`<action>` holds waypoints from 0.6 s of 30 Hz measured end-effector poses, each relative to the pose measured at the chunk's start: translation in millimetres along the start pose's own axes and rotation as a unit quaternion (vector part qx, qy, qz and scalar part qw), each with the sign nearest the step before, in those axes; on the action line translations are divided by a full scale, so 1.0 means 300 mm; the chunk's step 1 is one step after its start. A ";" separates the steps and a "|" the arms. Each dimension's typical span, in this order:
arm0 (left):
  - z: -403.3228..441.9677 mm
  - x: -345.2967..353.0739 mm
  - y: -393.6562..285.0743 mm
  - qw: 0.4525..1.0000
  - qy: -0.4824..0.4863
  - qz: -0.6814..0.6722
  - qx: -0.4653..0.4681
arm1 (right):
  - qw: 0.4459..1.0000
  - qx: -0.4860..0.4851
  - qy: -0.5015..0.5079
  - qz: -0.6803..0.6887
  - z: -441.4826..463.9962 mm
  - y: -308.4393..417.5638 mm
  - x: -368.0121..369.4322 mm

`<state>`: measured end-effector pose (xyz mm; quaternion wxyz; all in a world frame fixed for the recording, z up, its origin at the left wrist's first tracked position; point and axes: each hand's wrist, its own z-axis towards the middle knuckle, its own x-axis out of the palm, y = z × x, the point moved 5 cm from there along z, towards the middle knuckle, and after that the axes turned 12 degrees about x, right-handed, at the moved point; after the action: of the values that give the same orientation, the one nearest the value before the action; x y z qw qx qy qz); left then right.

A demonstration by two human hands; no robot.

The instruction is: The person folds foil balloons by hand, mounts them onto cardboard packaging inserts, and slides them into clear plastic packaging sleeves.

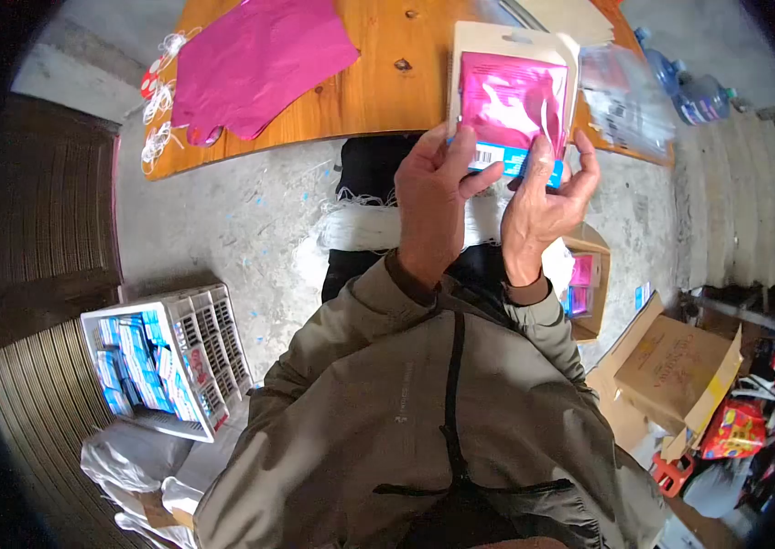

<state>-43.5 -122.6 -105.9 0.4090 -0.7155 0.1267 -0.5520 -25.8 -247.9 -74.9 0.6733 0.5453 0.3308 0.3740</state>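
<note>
My left hand and my right hand hold a shiny pink packet between them, over the table's front edge. It lies against a pale card with a hang hole at the top. Along its lower edge runs a blue and white label with a barcode. Both thumbs press on the front near this label, and the other fingers are partly hidden at the sides and behind. Below my hands, a bundle of white string lies across my dark-clothed lap.
On the wooden table lie a pink sheet, white string loops and clear plastic bags. A crate of blue-white packets stands at left. Cardboard boxes and large plastic bottles are at right.
</note>
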 end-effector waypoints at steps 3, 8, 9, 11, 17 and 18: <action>-0.021 0.001 0.010 1.000 -0.003 -0.031 0.001 | 0.993 0.089 0.053 0.063 -0.007 0.005 0.001; -0.035 -0.006 -0.001 0.999 0.022 -0.041 -0.015 | 0.992 0.059 0.104 0.030 -0.025 0.006 -0.001; -0.029 -0.017 0.007 0.999 0.030 -0.037 -0.014 | 0.992 0.065 0.104 0.034 -0.026 -0.014 -0.005; -0.024 -0.030 0.015 0.999 0.033 -0.033 -0.007 | 0.991 0.078 0.105 0.044 -0.023 -0.049 -0.009; -0.036 -0.043 0.006 0.999 0.010 -0.040 0.022 | 0.983 0.123 0.123 0.059 -0.038 -0.052 -0.020; -0.037 -0.049 0.008 0.999 0.005 -0.038 0.031 | 0.982 0.134 0.111 0.067 -0.036 -0.055 -0.021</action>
<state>-58.0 -119.8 -117.0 0.4090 -0.7043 0.0846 -0.5740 -35.8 -250.1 -92.9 0.5265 0.6068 0.4134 0.4285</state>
